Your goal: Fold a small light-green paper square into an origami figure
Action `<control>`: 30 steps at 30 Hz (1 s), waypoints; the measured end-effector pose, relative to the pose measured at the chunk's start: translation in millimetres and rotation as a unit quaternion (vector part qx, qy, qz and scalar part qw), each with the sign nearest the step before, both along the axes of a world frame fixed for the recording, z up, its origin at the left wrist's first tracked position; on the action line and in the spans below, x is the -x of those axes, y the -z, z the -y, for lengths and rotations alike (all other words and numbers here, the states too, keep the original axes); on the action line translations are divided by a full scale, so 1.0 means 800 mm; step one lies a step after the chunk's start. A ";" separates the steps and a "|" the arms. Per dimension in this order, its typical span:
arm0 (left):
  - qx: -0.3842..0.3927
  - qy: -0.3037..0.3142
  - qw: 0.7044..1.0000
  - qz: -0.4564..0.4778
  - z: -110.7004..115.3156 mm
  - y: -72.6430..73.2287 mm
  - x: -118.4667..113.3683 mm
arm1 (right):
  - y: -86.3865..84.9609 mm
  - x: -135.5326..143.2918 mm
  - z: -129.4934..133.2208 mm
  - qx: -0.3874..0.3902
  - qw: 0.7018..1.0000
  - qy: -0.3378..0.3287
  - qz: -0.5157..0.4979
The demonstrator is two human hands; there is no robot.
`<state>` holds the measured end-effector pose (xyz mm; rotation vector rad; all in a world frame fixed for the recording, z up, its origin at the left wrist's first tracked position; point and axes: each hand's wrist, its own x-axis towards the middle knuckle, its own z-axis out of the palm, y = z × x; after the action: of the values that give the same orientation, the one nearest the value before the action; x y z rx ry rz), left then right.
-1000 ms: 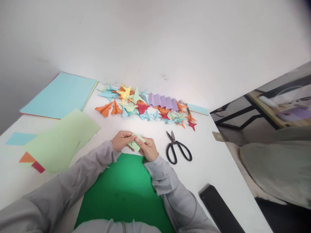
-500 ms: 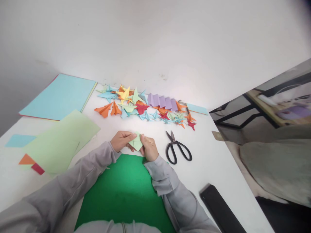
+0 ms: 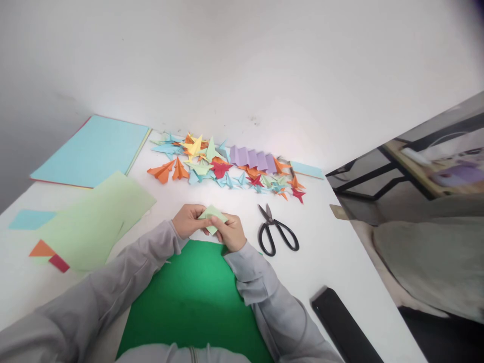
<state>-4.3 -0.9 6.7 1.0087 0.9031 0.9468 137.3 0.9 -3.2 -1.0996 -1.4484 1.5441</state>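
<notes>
L hand (image 3: 188, 221) & R hand (image 3: 233, 234) pinch folded lt-green paper (image 3: 212, 210), underside grip hard to see; shd be light, easily creased, best held at opp edges

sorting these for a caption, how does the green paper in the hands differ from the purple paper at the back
The green paper is pinched between the left hand and right hand; the purple paper sits unheld.
The purple paper shows a row of zigzag folds; the green paper's visible part looks flatter and pointed.
The purple paper looks wider than what shows of the green paper.
Both are folded.
</notes>
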 end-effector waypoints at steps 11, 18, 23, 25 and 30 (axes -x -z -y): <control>0.024 0.021 0.999 0.022 0.000 0.004 0.001 | 0.013 -0.001 -0.002 -0.001 0.998 -0.004 -0.061; 0.023 0.057 0.997 0.036 0.000 0.000 0.002 | 0.014 0.000 -0.001 0.008 0.997 -0.007 -0.081; 0.036 0.068 0.996 0.046 0.000 -0.001 0.002 | 0.016 -0.001 -0.001 0.006 0.998 0.005 -0.056; 0.040 0.055 0.997 0.041 0.001 -0.001 0.001 | 0.017 -0.002 -0.002 0.011 0.998 0.003 -0.066; 0.021 0.004 1.000 0.001 0.001 -0.004 0.001 | 0.015 -0.003 -0.002 0.034 0.997 -0.013 -0.065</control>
<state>-5.4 -2.1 9.6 0.9749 0.9138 0.9182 139.6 2.7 -15.2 -1.0029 -1.3372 1.6624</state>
